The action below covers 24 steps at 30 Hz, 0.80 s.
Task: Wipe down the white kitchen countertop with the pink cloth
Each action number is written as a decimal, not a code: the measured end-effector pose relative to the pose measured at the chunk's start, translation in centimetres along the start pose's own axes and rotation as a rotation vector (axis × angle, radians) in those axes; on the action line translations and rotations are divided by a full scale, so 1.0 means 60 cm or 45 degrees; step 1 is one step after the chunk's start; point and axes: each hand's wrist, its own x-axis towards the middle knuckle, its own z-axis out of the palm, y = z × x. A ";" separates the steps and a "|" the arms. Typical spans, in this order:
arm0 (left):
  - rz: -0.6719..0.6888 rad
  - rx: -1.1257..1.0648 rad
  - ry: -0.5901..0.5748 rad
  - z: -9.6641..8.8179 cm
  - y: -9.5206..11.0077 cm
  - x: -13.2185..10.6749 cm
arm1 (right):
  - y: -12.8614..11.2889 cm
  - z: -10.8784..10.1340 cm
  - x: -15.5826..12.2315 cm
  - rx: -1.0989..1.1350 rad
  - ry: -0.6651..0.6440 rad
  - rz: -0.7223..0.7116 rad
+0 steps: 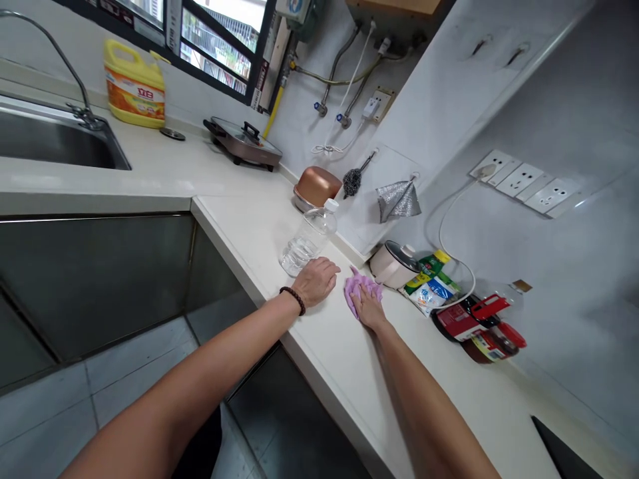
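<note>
My right hand (370,307) presses a crumpled pink cloth (360,287) onto the white countertop (344,372), its fingers over the cloth. To its left, my left hand (318,282) wears a dark beaded bracelet at the wrist and is held over the counter, palm down. Its fingers are loosely bent and hold nothing that I can see. Just beyond that hand stands a clear plastic bottle (310,236) with a white cap; whether the hand touches it I cannot tell.
Behind the bottle sits a copper-coloured pan (317,186). A small lidded pot (394,264), seasoning bags (432,286) and red-labelled jars (464,319) line the right wall. Farther left are an electric griddle (244,141), a yellow jug (134,86) and the sink (54,136).
</note>
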 end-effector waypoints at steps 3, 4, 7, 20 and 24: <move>0.014 0.019 0.011 0.000 0.000 -0.002 | -0.038 -0.023 0.052 -0.024 -0.042 0.116; 0.020 0.026 0.011 -0.001 0.000 -0.003 | -0.051 -0.029 0.068 -0.020 -0.035 0.130; 0.042 0.034 -0.013 -0.001 -0.002 -0.004 | -0.089 -0.041 0.106 -0.012 -0.034 0.155; 0.039 0.017 0.052 0.007 -0.025 -0.004 | -0.185 -0.032 0.021 0.062 -0.051 -0.271; 0.057 0.031 0.042 0.003 -0.030 -0.002 | -0.194 -0.023 -0.052 0.218 0.003 -0.436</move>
